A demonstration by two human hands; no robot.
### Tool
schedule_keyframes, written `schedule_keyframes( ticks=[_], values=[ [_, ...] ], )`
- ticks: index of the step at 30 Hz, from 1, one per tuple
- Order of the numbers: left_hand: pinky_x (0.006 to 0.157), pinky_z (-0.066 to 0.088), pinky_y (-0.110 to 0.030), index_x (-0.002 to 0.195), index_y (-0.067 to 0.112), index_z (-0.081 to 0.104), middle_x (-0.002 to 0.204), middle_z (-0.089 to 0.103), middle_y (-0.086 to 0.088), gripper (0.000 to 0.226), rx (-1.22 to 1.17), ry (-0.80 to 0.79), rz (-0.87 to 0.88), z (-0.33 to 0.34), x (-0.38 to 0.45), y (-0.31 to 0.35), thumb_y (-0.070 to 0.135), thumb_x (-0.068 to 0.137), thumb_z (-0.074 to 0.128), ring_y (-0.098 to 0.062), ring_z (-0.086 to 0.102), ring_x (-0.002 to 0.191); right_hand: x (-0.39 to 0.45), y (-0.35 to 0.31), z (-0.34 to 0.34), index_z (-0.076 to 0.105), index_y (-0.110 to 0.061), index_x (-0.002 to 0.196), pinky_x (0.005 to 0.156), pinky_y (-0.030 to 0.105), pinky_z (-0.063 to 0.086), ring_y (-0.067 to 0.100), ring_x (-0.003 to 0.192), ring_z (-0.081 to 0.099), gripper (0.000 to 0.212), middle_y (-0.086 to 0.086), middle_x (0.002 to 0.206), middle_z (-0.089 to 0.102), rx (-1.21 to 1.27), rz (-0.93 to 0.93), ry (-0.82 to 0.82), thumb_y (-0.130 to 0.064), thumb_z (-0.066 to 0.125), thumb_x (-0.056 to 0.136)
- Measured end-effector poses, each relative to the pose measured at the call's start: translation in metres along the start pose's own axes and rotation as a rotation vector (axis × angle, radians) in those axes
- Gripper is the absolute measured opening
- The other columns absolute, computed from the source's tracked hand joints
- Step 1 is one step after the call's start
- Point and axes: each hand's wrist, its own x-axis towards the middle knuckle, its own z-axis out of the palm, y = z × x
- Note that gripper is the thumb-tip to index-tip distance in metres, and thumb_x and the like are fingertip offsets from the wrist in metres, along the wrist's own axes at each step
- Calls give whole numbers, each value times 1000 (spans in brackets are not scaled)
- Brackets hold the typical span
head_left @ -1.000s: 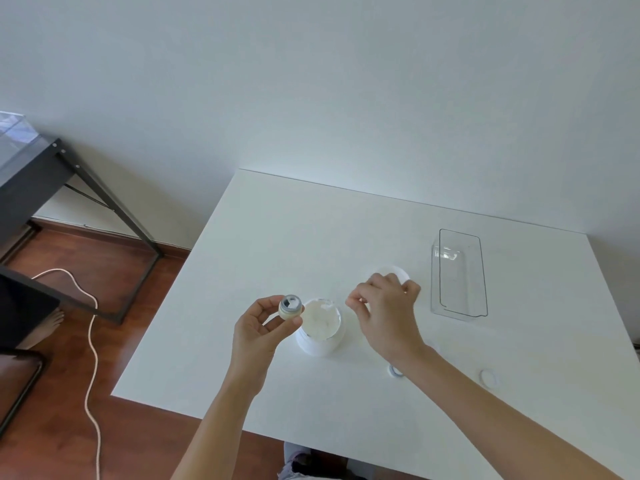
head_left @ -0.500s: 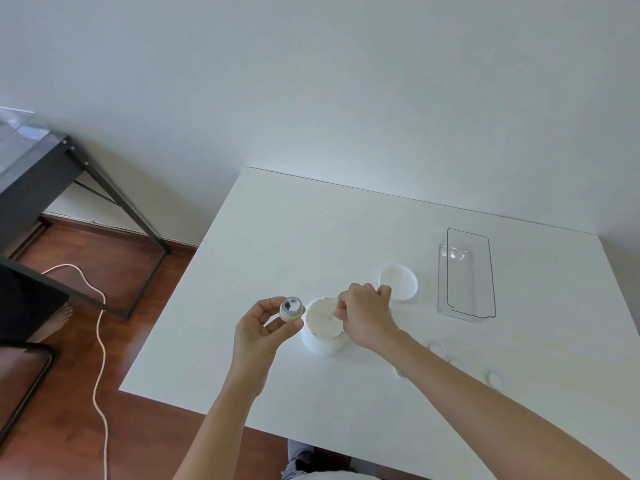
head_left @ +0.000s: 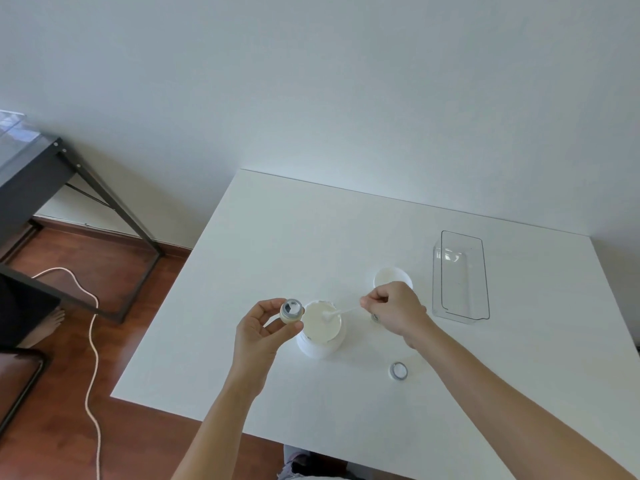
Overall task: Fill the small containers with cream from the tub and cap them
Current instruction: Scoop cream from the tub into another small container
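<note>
Right hand (head_left: 394, 311) back, spatula (head_left: 341, 311) exposed

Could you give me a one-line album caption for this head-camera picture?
Right hand dips a small white spatula into the open cream tub; left hand holds a small uncapped container alongside.

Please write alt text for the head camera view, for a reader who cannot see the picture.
A person's right hand dips a small white spatula into an open tub of cream on a white table, while the left hand holds a small open container beside the tub. The tub's lid, a clear plastic tray and a small cap lie nearby.
</note>
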Motion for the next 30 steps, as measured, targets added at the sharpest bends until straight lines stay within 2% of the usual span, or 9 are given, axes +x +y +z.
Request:
schedule_keyframes(
  ticks=[5,8,10,12,15,17,20,24,30],
  values=[
    [79,57,-18,105,11,69,116,75,-14,36,14,-17,-16,8,2,-4,-8,77,80,-22,75,103,-10,-15,-19,65,-17,67,83,38,34,16,65,45,22,-5,60,49,164,-69,16,-24,67,88],
    [78,57,-17,106,9,69,114,75,-14,36,24,-27,-18,13,4,-4,-10,77,79,-19,76,98,-20,-26,-21,69,-13,73,87,41,38,14,64,47,18,-3,65,53,229,-135,29,-25,69,87],
    [79,57,-19,106,9,69,112,76,-11,37,26,-40,-9,17,4,-2,-5,74,83,-19,76,98,-27,-31,-19,70,-16,73,83,40,38,10,61,47,17,-8,61,52,232,-191,52,-26,68,87],
    [79,58,-20,106,10,70,110,77,-8,39,23,-53,-3,20,4,-1,4,69,84,-20,76,99,-33,-34,-15,68,-23,70,81,36,38,2,59,49,17,-13,59,53,157,-267,127,-27,68,86],
    [80,58,-20,104,11,71,108,77,-7,39,23,-57,-3,23,4,1,7,67,84,-18,76,98,-39,-37,-9,62,-31,69,79,28,31,-6,72,53,21,-15,67,57,84,-447,247,-23,68,87],
    [83,57,-24,104,11,71,109,77,-9,40,33,-55,-4,24,4,2,9,67,85,-19,76,99,-41,-34,-5,62,-30,71,82,30,27,0,75,55,20,-13,74,57,33,-561,313,-20,68,87],
    [87,55,-29,101,14,73,109,77,-10,37,29,-54,-10,23,4,4,10,66,86,-22,76,101,-41,-28,-1,67,-24,76,75,28,19,11,75,55,13,-12,76,55,-174,-779,469,-16,70,86],
    [87,54,-29,100,15,75,110,77,-9,35,16,-57,-3,24,4,6,13,67,86,-24,75,103,-39,-18,0,68,-25,77,76,29,16,13,73,51,15,-10,75,55,-414,-1082,631,-12,68,84],
    [88,55,-31,101,12,74,111,77,-10,38,12,-50,-7,24,5,8,14,67,88,-22,75,100,-39,-3,2,68,-25,83,76,32,18,13,78,48,26,-12,76,54,-531,-1226,760,-6,53,92]
  ],
)
